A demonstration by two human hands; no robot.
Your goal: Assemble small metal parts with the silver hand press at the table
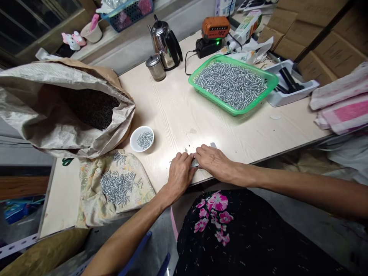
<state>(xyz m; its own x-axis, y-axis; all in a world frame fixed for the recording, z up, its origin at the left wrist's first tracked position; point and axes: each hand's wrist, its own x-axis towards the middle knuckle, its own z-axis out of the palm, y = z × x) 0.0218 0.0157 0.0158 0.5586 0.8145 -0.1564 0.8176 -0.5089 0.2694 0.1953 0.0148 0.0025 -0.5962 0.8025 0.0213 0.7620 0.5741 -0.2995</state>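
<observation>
At the table's front edge my left hand [180, 171] and my right hand [213, 161] meet, fingertips close together and bent downward. Between them shows part of a flat grey metal strip [194, 163]; a similar grey end [213, 145] sticks out beyond my right knuckles. Whether both belong to one piece is hidden. My left fingers are closed at the strip's left side, and any small part in them is out of sight. My right hand is closed over the strip. Left of my hands stands a white bowl [133, 143] holding small silver threaded pins.
More pins [117, 188] lie on a floral cloth [89, 207]. A large open sack [71, 138] holds dark pieces. Behind are a green basket [234, 112] full of pins, a kettle [161, 36], a metal canister [155, 68] and an orange battery [215, 27] on a charger.
</observation>
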